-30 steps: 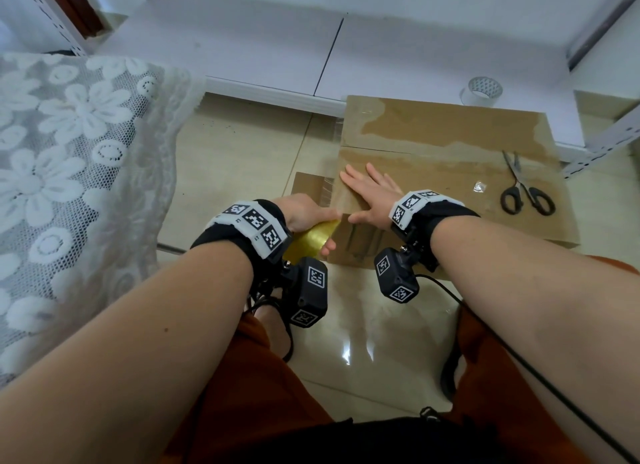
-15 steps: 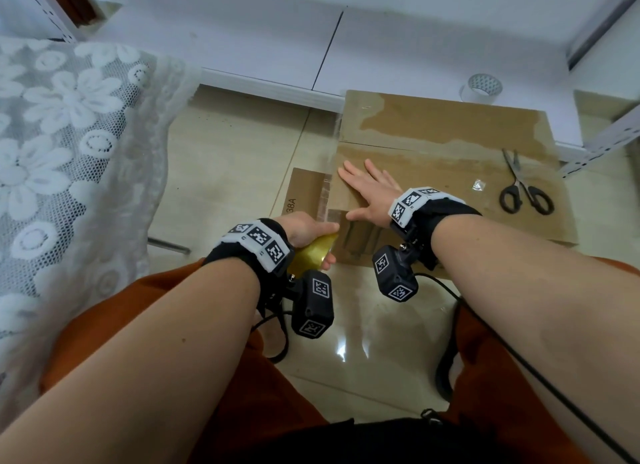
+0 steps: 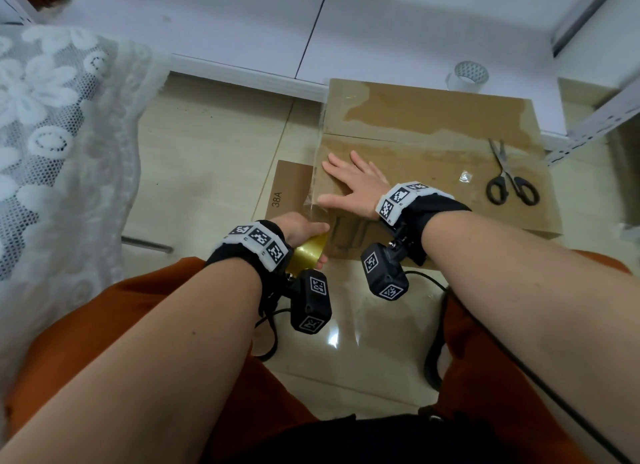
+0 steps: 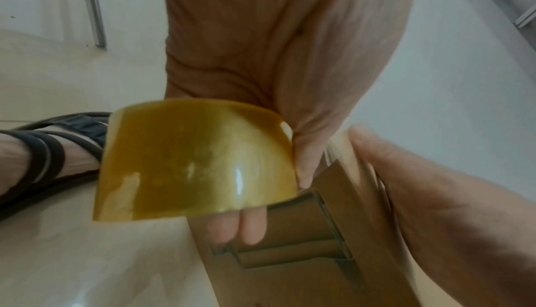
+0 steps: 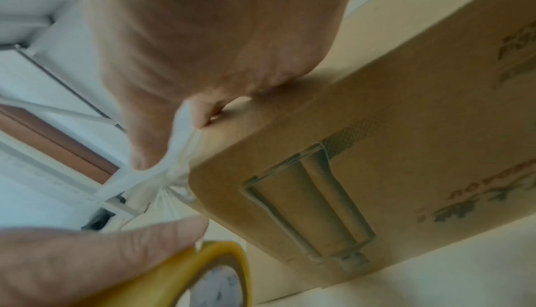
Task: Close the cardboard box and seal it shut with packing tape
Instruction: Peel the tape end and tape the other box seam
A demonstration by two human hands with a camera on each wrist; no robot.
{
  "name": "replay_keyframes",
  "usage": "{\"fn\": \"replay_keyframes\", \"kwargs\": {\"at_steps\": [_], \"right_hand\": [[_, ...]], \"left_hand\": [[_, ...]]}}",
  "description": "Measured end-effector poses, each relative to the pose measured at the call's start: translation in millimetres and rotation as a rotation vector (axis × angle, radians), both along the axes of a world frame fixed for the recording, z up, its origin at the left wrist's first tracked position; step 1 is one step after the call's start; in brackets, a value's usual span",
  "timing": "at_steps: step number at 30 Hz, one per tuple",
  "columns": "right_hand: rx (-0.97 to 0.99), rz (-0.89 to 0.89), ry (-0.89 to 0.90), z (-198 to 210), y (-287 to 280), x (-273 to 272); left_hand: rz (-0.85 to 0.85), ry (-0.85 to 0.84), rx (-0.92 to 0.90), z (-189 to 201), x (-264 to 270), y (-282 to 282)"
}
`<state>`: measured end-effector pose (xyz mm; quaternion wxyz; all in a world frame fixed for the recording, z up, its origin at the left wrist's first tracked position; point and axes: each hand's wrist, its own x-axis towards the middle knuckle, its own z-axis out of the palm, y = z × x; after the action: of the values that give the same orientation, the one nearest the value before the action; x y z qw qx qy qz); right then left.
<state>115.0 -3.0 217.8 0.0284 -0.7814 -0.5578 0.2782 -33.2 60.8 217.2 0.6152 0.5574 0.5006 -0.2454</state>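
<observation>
A closed cardboard box [image 3: 433, 144] stands on the tiled floor, its top streaked with old clear tape. My right hand [image 3: 353, 183] lies flat with straight fingers on the box top at its near left corner [image 5: 220, 151]. My left hand [image 3: 301, 231] grips a yellowish roll of packing tape [image 3: 308, 252] just off that corner, seen large in the left wrist view as the tape roll [image 4: 197, 160]. A clear strip of tape [image 3: 317, 172] runs from the roll up along the box's left edge, under my right hand; the same tape strip [image 5: 174, 163] is bunched at the corner.
Black-handled scissors [image 3: 509, 183] lie on the box top at the right. A second, clear tape roll [image 3: 467, 75] sits on the white platform [image 3: 242, 30] behind the box. A lace cloth [image 3: 52, 134] hangs at the left. A flat cardboard piece marked 38A [image 3: 291, 186] lies left of the box.
My left hand has drawn the tape roll down and toward me, off the box's near left corner, stretching the strip. My right hand stays flat on the box top.
</observation>
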Motion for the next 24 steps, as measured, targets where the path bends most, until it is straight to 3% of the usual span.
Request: {"fn": "replay_keyframes", "kwargs": {"at_steps": [11, 15, 19, 24], "right_hand": [[0.084, 0.062, -0.159, -10, -9, -2], [0.06, 0.058, -0.085, 0, -13, 1], [0.161, -0.092, -0.028, 17, -32, 11], [0.272, -0.401, -0.252, 33, -66, 36]], "left_hand": [[0.063, -0.008, 0.057, -6, 15, -5], [-0.096, 0.071, 0.293, -7, 17, -7], [-0.22, 0.132, 0.43, 2, 20, -10], [-0.206, 0.137, 0.543, 11, 26, -15]]}}
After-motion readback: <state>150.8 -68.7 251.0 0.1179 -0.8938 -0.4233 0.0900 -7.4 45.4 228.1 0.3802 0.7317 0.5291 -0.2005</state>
